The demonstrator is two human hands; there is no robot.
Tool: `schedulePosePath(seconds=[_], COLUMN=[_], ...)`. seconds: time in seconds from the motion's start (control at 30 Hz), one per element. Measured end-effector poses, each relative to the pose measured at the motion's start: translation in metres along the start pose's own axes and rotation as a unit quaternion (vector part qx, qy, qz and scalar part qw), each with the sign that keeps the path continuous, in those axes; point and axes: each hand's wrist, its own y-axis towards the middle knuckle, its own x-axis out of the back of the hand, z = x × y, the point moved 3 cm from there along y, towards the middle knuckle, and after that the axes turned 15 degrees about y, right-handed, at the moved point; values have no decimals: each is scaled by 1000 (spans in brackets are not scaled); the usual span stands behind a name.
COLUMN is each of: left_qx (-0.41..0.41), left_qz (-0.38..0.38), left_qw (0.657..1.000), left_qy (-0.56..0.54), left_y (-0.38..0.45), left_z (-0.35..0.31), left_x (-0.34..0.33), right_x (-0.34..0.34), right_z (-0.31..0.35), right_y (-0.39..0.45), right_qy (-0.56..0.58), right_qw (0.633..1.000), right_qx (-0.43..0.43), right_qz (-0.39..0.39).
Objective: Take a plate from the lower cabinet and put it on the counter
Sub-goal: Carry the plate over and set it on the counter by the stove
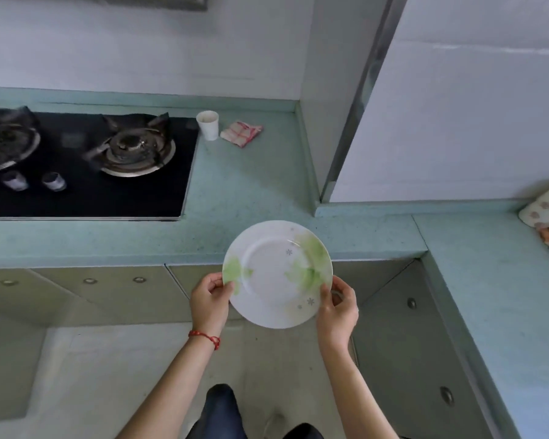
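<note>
Hands (274, 304) gripping plate (276, 274) over counter edge (108, 255)

Soft daylight, slight blur, wide-angle warping

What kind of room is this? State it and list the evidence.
Most likely a home kitchen. A black two-burner gas hob is set into a pale green L-shaped counter with cabinet doors beneath, and both hands, left and right, hold a round white plate with green leaf print.
</note>
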Motion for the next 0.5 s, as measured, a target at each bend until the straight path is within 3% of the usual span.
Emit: schedulePosePath(seconds=[0.2,0.5], left_qx=[5,5], left_qz=[-35,-17], left_qw=[999,1000], left_qy=[4,23], left_y=[48,150], left_z=[-10,-22], left_x=[-3,-19], right_x=[-48,-128], right_z=[-3,-16], right_y=[37,97], right_qy=[-6,-33], right_qw=[999,999], right_qx=[-19,-22], right_qz=[33,31])
